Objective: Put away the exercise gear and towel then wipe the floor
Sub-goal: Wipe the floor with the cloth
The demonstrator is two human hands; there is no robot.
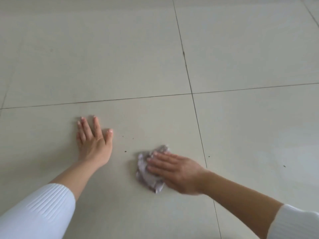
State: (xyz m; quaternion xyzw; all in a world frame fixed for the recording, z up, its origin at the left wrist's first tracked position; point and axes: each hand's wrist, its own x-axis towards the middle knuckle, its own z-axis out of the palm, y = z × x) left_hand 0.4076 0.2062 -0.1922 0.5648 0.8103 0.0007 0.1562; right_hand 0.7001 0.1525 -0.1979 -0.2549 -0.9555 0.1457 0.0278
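A crumpled grey cloth [148, 176] lies on the pale tiled floor [120, 57]. My right hand [174, 169] presses flat on the cloth, fingers straight and pointing left, covering its right part. My left hand [94, 144] rests flat on the floor to the left of the cloth, fingers spread and pointing away from me. Both arms wear white sleeves pushed up. No exercise gear or towel is in view.
Dark grout lines [193, 100] cross the floor just beyond my hands. A few small dark specks [125, 151] lie between my hands and to the right of the cloth [284, 166].
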